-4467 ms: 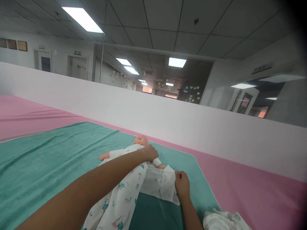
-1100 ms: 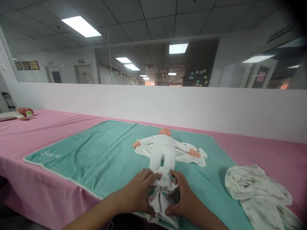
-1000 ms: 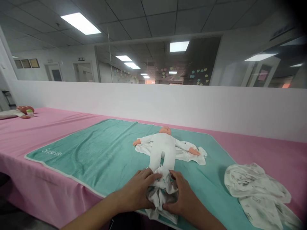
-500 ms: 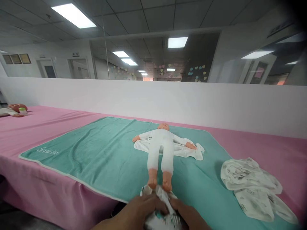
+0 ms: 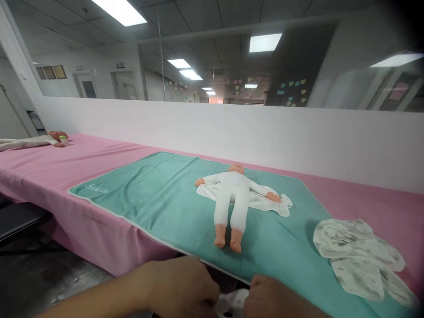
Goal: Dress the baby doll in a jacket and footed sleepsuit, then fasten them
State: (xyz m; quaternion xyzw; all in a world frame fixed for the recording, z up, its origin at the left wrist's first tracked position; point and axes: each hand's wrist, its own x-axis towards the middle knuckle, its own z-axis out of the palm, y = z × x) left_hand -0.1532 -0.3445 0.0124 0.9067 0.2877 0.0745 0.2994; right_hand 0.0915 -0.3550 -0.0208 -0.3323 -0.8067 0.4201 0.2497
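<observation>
At the bottom edge, my left hand [image 5: 180, 282] and my right hand [image 5: 273, 296] are both closed on a white printed cloth [image 5: 233, 301], which is stretched between them. Most of that cloth is cut off below the frame, so its exact kind is hidden. Just beyond my hands, a baby doll [image 5: 232, 192] in a white bodysuit lies on its back, bare feet towards me and apart from my hands. A white garment [image 5: 270, 205] is spread under its back and arms. Beneath everything is a green blanket [image 5: 149, 198] with a pale border.
To the right lies a crumpled white printed garment [image 5: 359, 260]. The table has a pink cover [image 5: 99, 154]. Another doll [image 5: 58, 136] with a green-capped item beside it rests at the far left. A black chair [image 5: 23, 216] stands left of the table, and a low white wall [image 5: 198, 128] runs behind.
My hands have drawn the cloth back from the doll's feet towards me, over the table's front edge. The view has shifted left and tilted, bringing the chair in.
</observation>
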